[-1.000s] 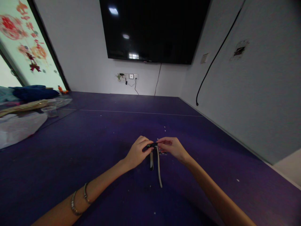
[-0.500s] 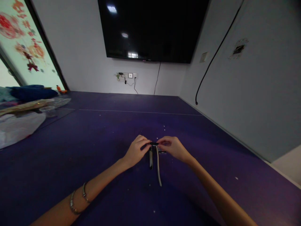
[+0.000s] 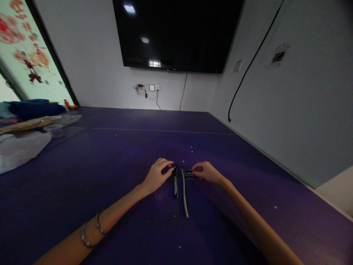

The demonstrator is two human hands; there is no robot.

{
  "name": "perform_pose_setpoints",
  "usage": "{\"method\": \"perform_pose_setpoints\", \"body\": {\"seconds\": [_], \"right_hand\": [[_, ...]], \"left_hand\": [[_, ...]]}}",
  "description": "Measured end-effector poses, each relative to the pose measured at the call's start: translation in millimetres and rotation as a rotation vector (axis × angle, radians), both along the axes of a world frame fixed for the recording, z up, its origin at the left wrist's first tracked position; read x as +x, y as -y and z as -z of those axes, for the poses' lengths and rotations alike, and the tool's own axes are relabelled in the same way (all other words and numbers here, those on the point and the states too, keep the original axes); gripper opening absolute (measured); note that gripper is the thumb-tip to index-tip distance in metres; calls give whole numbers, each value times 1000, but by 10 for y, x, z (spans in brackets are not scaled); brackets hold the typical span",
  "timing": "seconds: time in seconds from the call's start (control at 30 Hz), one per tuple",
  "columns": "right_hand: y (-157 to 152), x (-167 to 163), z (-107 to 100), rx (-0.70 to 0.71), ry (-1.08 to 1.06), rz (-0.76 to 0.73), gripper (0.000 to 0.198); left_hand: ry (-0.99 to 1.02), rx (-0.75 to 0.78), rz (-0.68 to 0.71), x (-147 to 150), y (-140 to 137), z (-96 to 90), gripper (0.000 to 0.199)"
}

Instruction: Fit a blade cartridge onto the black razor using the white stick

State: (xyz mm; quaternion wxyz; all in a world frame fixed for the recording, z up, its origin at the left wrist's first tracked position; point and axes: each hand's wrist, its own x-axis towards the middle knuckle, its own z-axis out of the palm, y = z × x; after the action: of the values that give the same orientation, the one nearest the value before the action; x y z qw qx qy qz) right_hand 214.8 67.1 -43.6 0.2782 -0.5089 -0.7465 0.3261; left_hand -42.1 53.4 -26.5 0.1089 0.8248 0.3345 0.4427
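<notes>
My left hand (image 3: 157, 175) is just left of a slim black-and-grey object (image 3: 175, 186) lying lengthwise on the purple surface. A gap shows between its thumb and index finger, with the thumb close to that object's far end. To the right, my right hand (image 3: 207, 172) pinches the end of a small dark bar (image 3: 188, 171), low over the surface. Other small dark pieces (image 3: 189, 178) lie beside it, too small to name. Between the hands runs a thin, slightly curved grey strip (image 3: 185, 198).
The purple surface (image 3: 110, 154) carries small white specks. Plastic bags (image 3: 24, 147) and folded blue cloth (image 3: 38, 108) lie at the left. Ahead, a television (image 3: 176, 36) hangs above wall sockets (image 3: 151, 88). A black cable (image 3: 248, 68) hangs along the right wall.
My hands have drawn apart, the right one moving rightward. The dark bar that was between both hands now lies toward the right, at my right fingertips.
</notes>
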Motion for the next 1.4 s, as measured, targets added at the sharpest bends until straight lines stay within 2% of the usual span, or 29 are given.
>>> {"method": "perform_pose_setpoints", "body": {"seconds": [0.1, 0.23, 0.47, 0.8, 0.87, 1.1, 1.27, 1.4], "right_hand": [[-38, 35, 103, -52, -10, 19, 17], [-36, 24, 123, -53, 1, 9, 17], [5, -26, 63, 57, 59, 9, 15], [-37, 8, 96, 87, 99, -21, 17], [-43, 35, 86, 102, 87, -8, 18], [-25, 146, -21, 105, 13, 56, 21], [-7, 117, -55, 115, 24, 49, 21], [-19, 85, -43, 119, 64, 39, 21]], "left_hand": [[-2, -2, 1, 1, 3, 1, 17], [-8, -8, 0, 3, 11, 1, 17], [-14, -3, -4, 6, 11, 7, 16], [-19, -15, -5, 6, 28, 1, 13], [-68, -43, -38, 9, 31, 13, 14], [-425, -297, -154, 117, 182, 179, 23], [-498, -319, -179, 229, 333, 207, 26], [-636, -361, -243, 294, 326, 172, 32]]}}
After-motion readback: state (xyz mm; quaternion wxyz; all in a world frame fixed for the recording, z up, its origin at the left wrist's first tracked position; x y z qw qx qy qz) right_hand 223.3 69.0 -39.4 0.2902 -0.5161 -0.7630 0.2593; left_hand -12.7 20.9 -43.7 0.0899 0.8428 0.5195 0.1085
